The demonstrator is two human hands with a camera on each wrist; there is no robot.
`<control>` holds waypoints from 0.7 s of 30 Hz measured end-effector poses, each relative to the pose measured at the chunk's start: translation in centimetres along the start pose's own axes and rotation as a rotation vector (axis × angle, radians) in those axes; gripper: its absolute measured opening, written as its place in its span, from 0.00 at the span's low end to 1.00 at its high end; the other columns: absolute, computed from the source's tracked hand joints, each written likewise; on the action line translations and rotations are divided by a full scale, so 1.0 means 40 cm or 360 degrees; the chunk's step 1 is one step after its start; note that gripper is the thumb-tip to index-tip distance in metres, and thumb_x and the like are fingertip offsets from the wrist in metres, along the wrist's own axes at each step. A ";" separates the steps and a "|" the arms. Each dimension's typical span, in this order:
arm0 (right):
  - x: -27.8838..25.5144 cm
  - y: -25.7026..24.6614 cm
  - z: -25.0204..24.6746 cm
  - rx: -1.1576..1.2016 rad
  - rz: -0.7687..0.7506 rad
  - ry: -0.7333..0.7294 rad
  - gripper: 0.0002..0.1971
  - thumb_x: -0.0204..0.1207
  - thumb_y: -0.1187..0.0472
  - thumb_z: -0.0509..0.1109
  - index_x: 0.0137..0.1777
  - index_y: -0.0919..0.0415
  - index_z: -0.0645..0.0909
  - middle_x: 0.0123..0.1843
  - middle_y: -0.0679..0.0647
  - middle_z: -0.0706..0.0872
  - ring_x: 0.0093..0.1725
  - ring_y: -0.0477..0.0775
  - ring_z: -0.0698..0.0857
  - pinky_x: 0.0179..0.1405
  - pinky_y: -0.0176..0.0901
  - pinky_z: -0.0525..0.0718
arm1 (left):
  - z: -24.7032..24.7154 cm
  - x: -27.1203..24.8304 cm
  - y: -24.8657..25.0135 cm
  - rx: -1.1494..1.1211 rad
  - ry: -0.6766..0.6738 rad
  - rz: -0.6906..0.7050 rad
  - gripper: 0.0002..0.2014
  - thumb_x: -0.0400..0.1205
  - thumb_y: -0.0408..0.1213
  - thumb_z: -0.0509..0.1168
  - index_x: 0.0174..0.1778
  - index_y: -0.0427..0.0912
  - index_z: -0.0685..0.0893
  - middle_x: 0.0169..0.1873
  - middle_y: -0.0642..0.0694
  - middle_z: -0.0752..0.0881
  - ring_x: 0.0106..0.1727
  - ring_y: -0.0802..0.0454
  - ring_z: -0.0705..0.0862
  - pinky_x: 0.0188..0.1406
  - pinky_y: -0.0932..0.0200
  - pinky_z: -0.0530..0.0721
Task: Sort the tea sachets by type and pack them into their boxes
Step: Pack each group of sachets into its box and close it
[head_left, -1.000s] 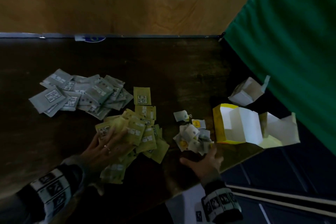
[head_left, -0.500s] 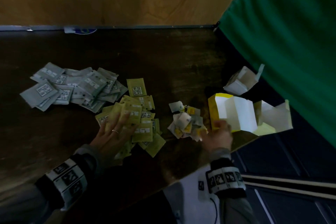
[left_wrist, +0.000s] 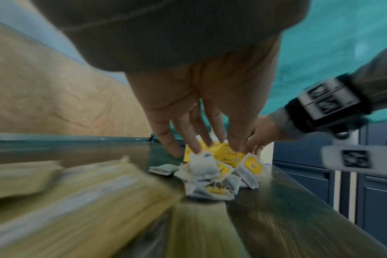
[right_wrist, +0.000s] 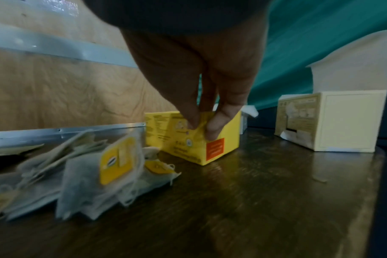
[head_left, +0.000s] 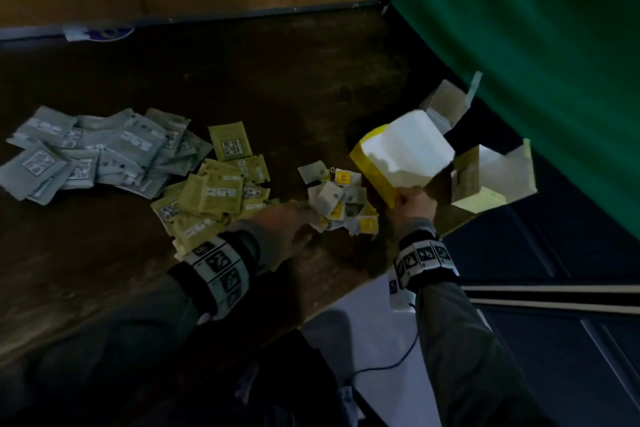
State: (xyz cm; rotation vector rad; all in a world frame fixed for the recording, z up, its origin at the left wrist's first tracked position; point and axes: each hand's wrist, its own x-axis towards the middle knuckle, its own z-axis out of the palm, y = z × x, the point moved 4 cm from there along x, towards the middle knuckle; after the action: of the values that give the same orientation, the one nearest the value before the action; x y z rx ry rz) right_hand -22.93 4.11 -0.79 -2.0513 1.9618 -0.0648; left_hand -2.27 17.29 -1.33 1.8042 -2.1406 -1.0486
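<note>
A heap of white tea bags with yellow tags lies near the table's front right. My left hand reaches over it with straight, spread fingers, the tips touching the top bags. Just right of the heap stands the open yellow box. My right hand pinches its near wall at the rim between thumb and fingers. Grey sachets lie at the left. Green-yellow sachets lie in the middle.
An open cream box stands right of the yellow one, and a smaller open box sits behind. A green cloth hangs at the right. The table edge runs just under my wrists.
My left hand has left the green-yellow sachets and moved right onto the tea bags. My right hand has taken hold of the yellow box, which has turned.
</note>
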 end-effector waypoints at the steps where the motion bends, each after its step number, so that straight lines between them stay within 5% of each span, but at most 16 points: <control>1: 0.002 0.008 0.004 0.0030 0.0001 -0.0041 0.13 0.76 0.68 0.62 0.53 0.61 0.87 0.57 0.65 0.85 0.48 0.63 0.83 0.47 0.45 0.78 | 0.004 0.028 0.005 -0.0015 0.0015 -0.0026 0.21 0.82 0.40 0.61 0.73 0.50 0.72 0.76 0.48 0.67 0.74 0.44 0.70 0.69 0.48 0.75; 3: -0.013 0.016 -0.010 0.0177 0.0036 0.0033 0.15 0.77 0.68 0.62 0.60 0.60 0.85 0.66 0.62 0.80 0.59 0.65 0.82 0.56 0.47 0.79 | -0.001 0.082 0.020 0.0007 0.0033 -0.0076 0.27 0.82 0.39 0.62 0.78 0.49 0.65 0.80 0.46 0.59 0.78 0.42 0.63 0.72 0.47 0.70; 6: -0.084 0.022 -0.037 0.0368 0.0023 0.0473 0.12 0.75 0.67 0.66 0.56 0.63 0.85 0.63 0.64 0.79 0.53 0.68 0.84 0.49 0.49 0.80 | -0.001 0.148 0.040 0.0057 0.0050 -0.0233 0.31 0.82 0.42 0.62 0.79 0.51 0.58 0.79 0.43 0.58 0.77 0.39 0.63 0.69 0.44 0.71; 11: -0.149 0.026 0.078 0.0346 0.0091 -0.0158 0.16 0.73 0.55 0.72 0.59 0.59 0.82 0.62 0.60 0.81 0.58 0.62 0.83 0.51 0.43 0.78 | 0.024 0.208 0.043 -0.0047 0.0145 -0.0543 0.35 0.76 0.54 0.67 0.76 0.45 0.62 0.75 0.39 0.61 0.72 0.36 0.67 0.61 0.42 0.77; 16: -0.140 0.040 0.080 0.0522 0.0134 -0.0192 0.10 0.77 0.57 0.70 0.55 0.61 0.85 0.54 0.57 0.88 0.47 0.51 0.81 0.41 0.29 0.69 | 0.029 0.225 0.025 -0.0361 0.0230 -0.0659 0.31 0.75 0.41 0.71 0.72 0.39 0.67 0.72 0.38 0.65 0.69 0.34 0.72 0.61 0.44 0.77; 21: -0.121 0.043 0.015 0.0660 -0.0094 -0.0247 0.08 0.74 0.57 0.74 0.51 0.58 0.86 0.48 0.52 0.89 0.43 0.45 0.82 0.36 0.24 0.74 | 0.006 0.208 0.011 -0.0651 0.0448 -0.0749 0.17 0.78 0.40 0.66 0.64 0.44 0.80 0.62 0.40 0.81 0.60 0.42 0.82 0.50 0.57 0.79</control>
State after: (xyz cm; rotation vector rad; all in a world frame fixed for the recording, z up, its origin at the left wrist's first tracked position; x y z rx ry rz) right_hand -24.75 8.94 -0.96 -1.7841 1.6323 -0.2907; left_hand -4.96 9.82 -3.85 2.1263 -1.2596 -1.1318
